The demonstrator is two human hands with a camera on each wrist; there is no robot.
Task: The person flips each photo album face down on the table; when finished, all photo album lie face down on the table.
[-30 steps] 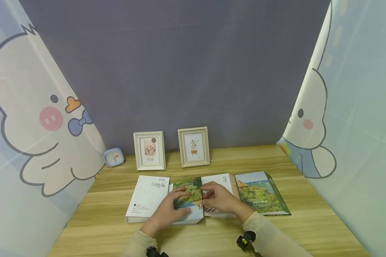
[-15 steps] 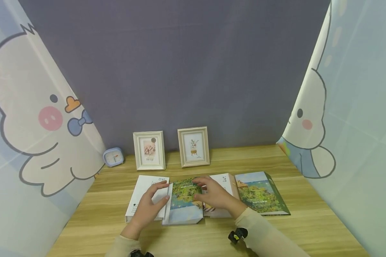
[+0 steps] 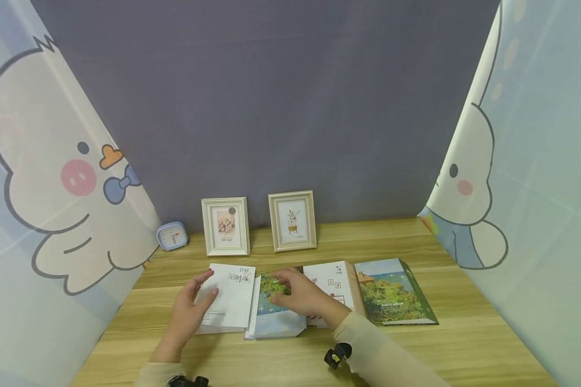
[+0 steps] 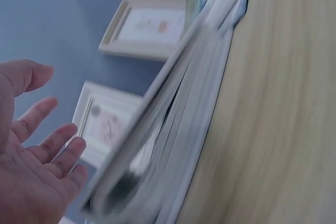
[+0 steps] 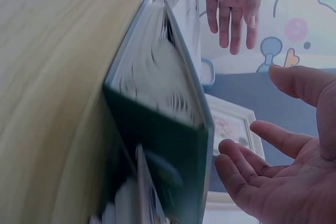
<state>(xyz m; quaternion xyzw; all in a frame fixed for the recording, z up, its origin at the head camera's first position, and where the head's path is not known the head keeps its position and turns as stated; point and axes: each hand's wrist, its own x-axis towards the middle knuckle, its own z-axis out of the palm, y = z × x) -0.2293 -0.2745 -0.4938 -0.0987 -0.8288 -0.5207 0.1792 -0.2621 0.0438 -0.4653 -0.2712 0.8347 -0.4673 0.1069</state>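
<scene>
Several photo albums lie in a row on the wooden table (image 3: 281, 365). My left hand (image 3: 186, 312) hovers at the left edge of the white album (image 3: 229, 295), fingers spread and loosely bent. To its right lies an album with a painted landscape cover (image 3: 281, 322); my right hand (image 3: 302, 293) is over this cover with relaxed fingers, hiding part of it. In the left wrist view the palm (image 4: 31, 177) holds nothing, and page edges show beneath the white album's cover. The right wrist view shows the other palm (image 5: 289, 177) bare beside an album's dark green spine (image 5: 157, 145).
Another white album (image 3: 331, 277) and a second landscape album (image 3: 397, 298) continue the row to the right. Two picture frames (image 3: 226, 226) stand behind, with a small blue clock (image 3: 171, 236) at their left. A grey curtain (image 3: 271, 107) closes off the back.
My left hand has come off the middle landscape album and moved left to the white album's outer edge. My right hand has shifted left, further over the landscape cover.
</scene>
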